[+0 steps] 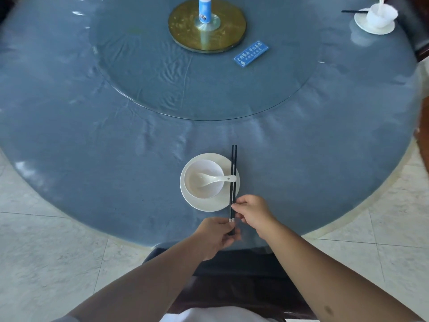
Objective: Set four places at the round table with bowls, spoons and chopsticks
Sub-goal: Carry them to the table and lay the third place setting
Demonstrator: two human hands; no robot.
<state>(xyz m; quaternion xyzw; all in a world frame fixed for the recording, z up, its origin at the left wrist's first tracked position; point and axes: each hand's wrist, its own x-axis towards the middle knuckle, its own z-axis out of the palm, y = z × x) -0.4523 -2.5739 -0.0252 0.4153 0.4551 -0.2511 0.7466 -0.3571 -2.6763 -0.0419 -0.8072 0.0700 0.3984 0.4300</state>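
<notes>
I have the pair of thin black chopsticks [233, 182] pinched at their near ends, my left hand [216, 235] curled round the butt ends and my right hand [251, 213] nipping them between finger and thumb just above, lining them up along the right rim of the white round saucer [209, 205] in front of me. On that saucer sits the small white china bowl [204, 178], and the white ceramic spoon [214, 179] lies in it with its handle pointing right, touching the chopsticks. So this place on the round table with its blue-grey cloth [92, 159] looks nearly finished, I reckon; only squaring and letting go of the chopsticks is left. Far off at the upper right I can see another setting [378, 17], a white bowl on a saucer with a spoon and dark chopsticks beside it, which seems done. That makes two places in sight, so by my count two more are still to lay, out of view if they exist
</notes>
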